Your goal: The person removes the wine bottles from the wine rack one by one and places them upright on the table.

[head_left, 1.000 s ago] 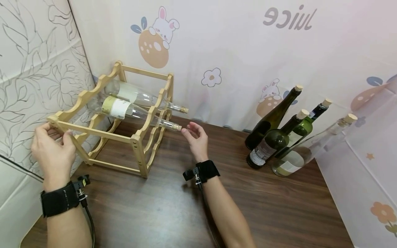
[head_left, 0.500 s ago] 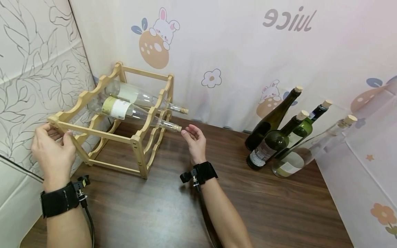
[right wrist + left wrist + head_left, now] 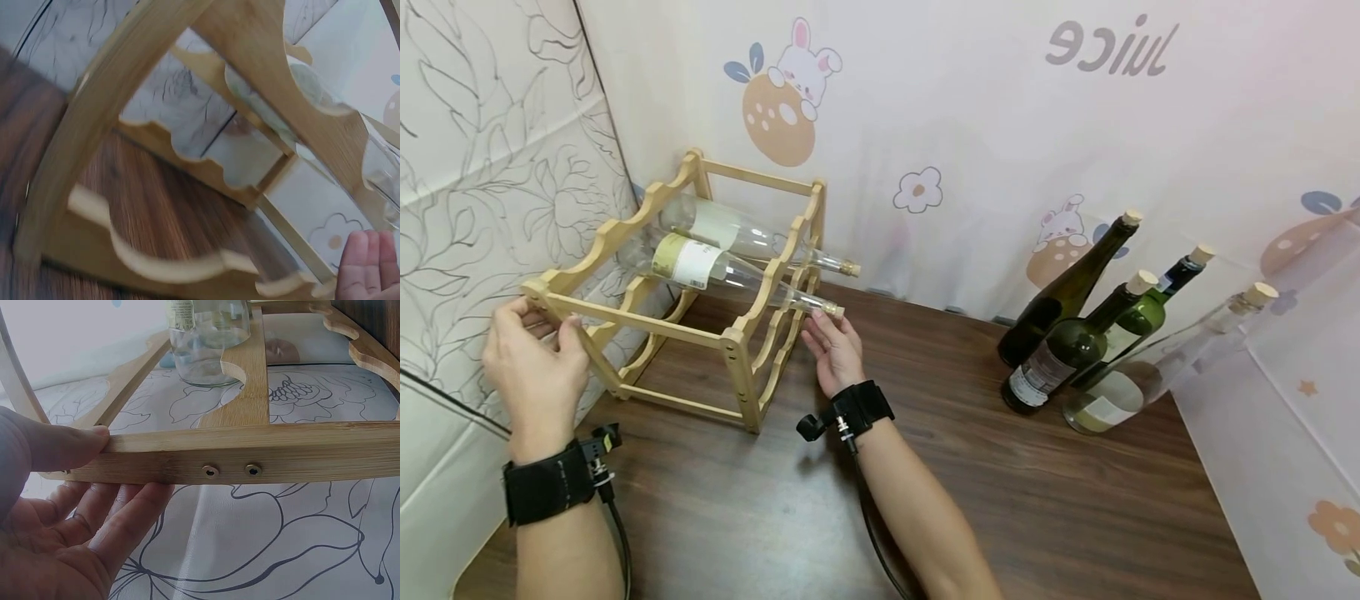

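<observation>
A light wooden wine rack [image 3: 741, 367] stands at the left, two clear corked bottles lying across its top tier. My left hand [image 3: 535, 367] grips the rack's near left post; in the left wrist view, the thumb [image 3: 69, 447] lies above the wooden bar [image 3: 300, 453] and the fingers below. My right hand [image 3: 837, 358] is just under the neck of the nearer clear bottle [image 3: 730, 271], fingertips at its corked end; I cannot tell how firmly they touch. Straight fingers [image 3: 369, 265] show in the right wrist view. Behind lies the other clear bottle [image 3: 737, 233].
Several corked bottles stand upright together at the right: a dark slim one [image 3: 1060, 292], a dark green one [image 3: 1056, 350], a lighter green one [image 3: 1135, 321] and a clear one [image 3: 1112, 400]. Printed sheets [image 3: 970, 108] line the walls behind the brown table [image 3: 760, 508].
My right hand has moved left and slightly down, from beside the nearer bottle's cork to beneath its neck. My left hand keeps its hold on the rack.
</observation>
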Demonstrator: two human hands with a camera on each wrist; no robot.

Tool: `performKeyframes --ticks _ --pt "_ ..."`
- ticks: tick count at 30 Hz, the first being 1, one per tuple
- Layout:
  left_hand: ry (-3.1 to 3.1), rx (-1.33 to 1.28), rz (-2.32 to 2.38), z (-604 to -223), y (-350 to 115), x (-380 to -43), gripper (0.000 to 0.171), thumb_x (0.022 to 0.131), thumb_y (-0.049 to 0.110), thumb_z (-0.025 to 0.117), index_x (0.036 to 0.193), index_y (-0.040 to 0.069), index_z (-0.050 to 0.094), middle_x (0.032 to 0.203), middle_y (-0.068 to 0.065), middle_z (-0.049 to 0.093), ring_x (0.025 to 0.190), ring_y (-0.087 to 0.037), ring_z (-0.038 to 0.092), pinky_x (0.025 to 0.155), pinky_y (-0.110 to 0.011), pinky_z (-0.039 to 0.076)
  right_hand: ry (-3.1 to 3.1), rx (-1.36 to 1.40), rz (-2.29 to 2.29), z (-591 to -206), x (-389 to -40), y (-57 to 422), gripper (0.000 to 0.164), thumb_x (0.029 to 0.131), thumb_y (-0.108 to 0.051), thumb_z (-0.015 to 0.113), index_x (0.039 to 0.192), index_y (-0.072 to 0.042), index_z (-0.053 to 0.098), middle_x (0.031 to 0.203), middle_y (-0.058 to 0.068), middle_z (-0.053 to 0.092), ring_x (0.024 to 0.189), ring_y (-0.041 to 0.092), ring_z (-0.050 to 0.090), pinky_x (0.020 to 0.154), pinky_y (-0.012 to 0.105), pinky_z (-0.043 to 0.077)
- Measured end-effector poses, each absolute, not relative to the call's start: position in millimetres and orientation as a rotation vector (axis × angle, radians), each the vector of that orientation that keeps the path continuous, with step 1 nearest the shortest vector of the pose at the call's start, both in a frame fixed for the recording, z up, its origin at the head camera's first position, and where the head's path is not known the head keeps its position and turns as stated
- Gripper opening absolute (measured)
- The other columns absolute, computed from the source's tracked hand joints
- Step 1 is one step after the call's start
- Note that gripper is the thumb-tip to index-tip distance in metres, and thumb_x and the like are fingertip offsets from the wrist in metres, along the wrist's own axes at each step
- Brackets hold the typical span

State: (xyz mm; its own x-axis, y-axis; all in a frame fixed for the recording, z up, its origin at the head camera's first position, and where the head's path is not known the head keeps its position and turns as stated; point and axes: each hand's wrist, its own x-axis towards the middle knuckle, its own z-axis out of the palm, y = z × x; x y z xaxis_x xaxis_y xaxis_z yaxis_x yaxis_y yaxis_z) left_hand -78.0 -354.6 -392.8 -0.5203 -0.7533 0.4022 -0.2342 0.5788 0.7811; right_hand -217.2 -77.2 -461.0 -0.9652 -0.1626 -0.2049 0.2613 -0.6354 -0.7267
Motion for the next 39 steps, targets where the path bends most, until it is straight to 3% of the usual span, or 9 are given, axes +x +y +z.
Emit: performKeyframes --ticks 4,8,15,20,26,32,39 --pt "-2.049 0.758 -0.866 -393 -355 -79 0.042 0.099 0.014 0.061 0.139 0.001 0.057 0.131 -0.008 0.065 0.091 0.024 0.048 0.077 0.003 0.037 1.076 0.247 -2.675 -458 -220 -84 0.008 0.103 -0.010 0.067 0.097 -0.016 0.064 0.099 -0.002 0.072 0.104 0.016 0.069 0.106 0.034 0.057" --pt "-2.047 0.737 -0.867 -393 -355 -80 0.042 0.099 0.014 0.062 0.139 0.000 0.057 0.133 -0.014 0.066 0.090 0.025 0.048 0.077 0.003 0.036 1.028 0.293 -2.684 -458 -222 -87 0.007 0.102 -0.012 0.069 0.098 -0.015 0.064 0.098 -0.001 0.072 0.103 0.016 0.070 0.113 0.039 0.053" --pt "-2.048 0.740 -0.848 -391 -356 -81 0.042 0.099 0.014 0.062 0.138 0.000 0.057 0.133 -0.014 0.067 0.097 0.013 0.060 0.078 0.001 0.035 1.005 0.287 -2.696 -457 -224 -88 0.010 0.102 -0.011 0.069 0.094 -0.016 0.066 0.093 -0.002 0.073 0.098 0.015 0.071 0.100 0.032 0.059" --pt "-2.043 0.723 -0.851 -390 -356 -81 0.042 0.099 0.012 0.063 0.137 -0.003 0.057 0.132 -0.016 0.067 0.088 0.022 0.046 0.078 0.000 0.034 0.982 0.290 -2.706 -457 -226 -90 0.010 0.102 -0.010 0.068 0.093 -0.015 0.067 0.091 -0.002 0.072 0.098 0.016 0.069 0.096 0.030 0.059" --pt "-2.059 0.744 -0.869 -393 -355 -77 0.043 0.100 0.015 0.062 0.139 -0.002 0.056 0.133 -0.016 0.066 0.089 0.019 0.050 0.074 0.002 0.035 0.971 0.283 -2.717 -455 -231 -95 0.009 0.103 -0.007 0.065 0.107 -0.015 0.066 0.094 -0.005 0.073 0.092 0.012 0.068 0.104 0.033 0.057" --pt "-2.061 0.746 -0.864 -395 -354 -76 0.043 0.100 0.015 0.062 0.139 -0.002 0.056 0.133 -0.016 0.066 0.089 0.022 0.046 0.076 0.002 0.034 0.941 0.287 -2.736 -455 -236 -97 0.015 0.103 -0.005 0.064 0.116 -0.013 0.064 0.094 -0.005 0.073 0.083 0.009 0.070 0.096 0.029 0.059" --pt "-2.047 0.733 -0.870 -394 -354 -76 0.042 0.100 0.013 0.062 0.138 -0.003 0.056 0.132 -0.015 0.066 0.087 0.026 0.042 0.075 0.003 0.035 0.913 0.290 -2.740 -453 -239 -100 0.016 0.103 -0.005 0.065 0.117 -0.012 0.064 0.097 -0.003 0.074 0.085 0.009 0.072 0.089 0.026 0.060"
